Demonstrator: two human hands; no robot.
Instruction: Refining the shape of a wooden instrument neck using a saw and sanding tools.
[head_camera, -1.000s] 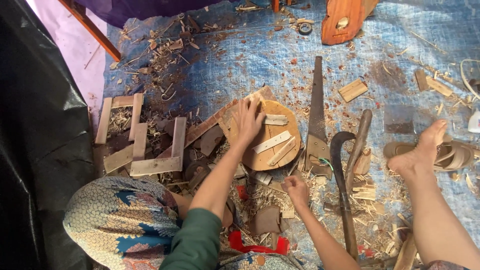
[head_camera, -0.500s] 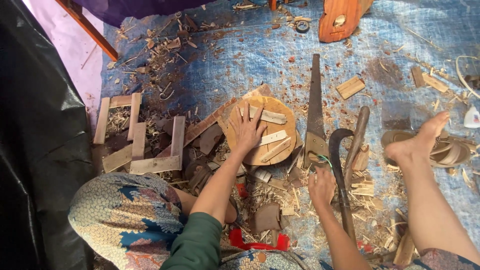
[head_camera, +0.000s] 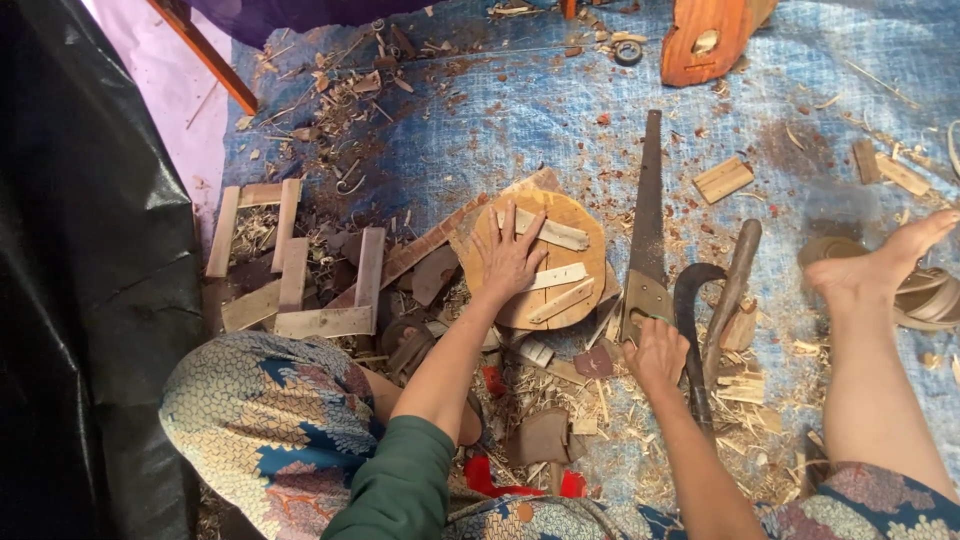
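I sit on a blue tarp (head_camera: 520, 110) strewn with wood chips. My left hand (head_camera: 509, 259) lies flat, fingers spread, on a round wooden block (head_camera: 572, 215) that carries a few pale wood strips (head_camera: 556, 277). My right hand (head_camera: 655, 352) rests at the wooden handle of a handsaw (head_camera: 647, 225) lying lengthwise beside the block; whether the fingers grip it is unclear. A dark curved adze-like tool (head_camera: 698, 300) with a wooden handle lies just right of that hand.
Flat wooden slats (head_camera: 290, 270) are piled at the left. My bare foot (head_camera: 880, 265) stretches out at the right near a sandal (head_camera: 935, 300). A reddish carved wooden piece (head_camera: 705, 40) lies at the top. Black plastic sheeting (head_camera: 90, 250) borders the left.
My right hand has moved right and forward from the chips to the saw's handle. My left hand stays pressed on the round block.
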